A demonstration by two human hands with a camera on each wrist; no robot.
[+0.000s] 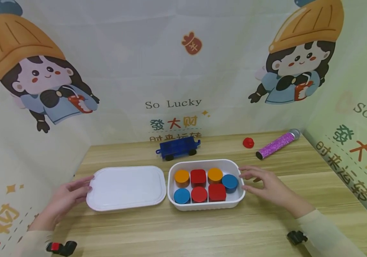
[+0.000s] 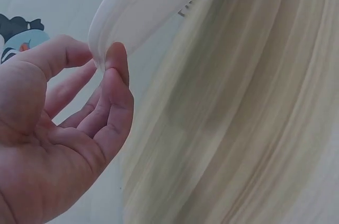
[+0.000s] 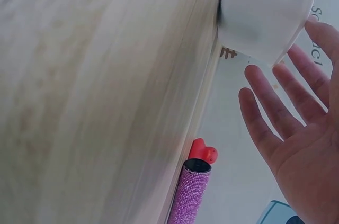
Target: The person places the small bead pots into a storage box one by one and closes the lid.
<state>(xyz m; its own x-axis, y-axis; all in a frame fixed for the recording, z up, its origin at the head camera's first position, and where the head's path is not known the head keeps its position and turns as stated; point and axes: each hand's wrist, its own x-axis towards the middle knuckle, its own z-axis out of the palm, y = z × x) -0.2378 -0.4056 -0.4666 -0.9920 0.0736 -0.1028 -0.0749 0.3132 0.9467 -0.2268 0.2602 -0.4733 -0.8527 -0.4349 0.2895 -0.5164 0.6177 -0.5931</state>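
Observation:
My left hand (image 1: 69, 196) pinches the left edge of a white lid (image 1: 125, 187); thumb and fingertips meet on its rim in the left wrist view. Right of the lid stands a white rounded box (image 1: 204, 206) holding several coloured blocks. Among them are an orange round block (image 1: 182, 177), a blue round block (image 1: 230, 182), a red round block (image 1: 199, 193) and a red square block (image 1: 217, 191). My right hand (image 1: 268, 185) has its fingers spread and fairly straight, with fingertips touching the box's right end, as the right wrist view (image 3: 312, 144) also bears out.
Behind the box sits a blue toy wagon (image 1: 177, 147) with black wheels. A small red object (image 1: 248, 142) and a glittery purple microphone (image 1: 276, 144) lie at the back right. A printed cloth (image 1: 122, 78) rises behind the wooden table (image 1: 170, 232).

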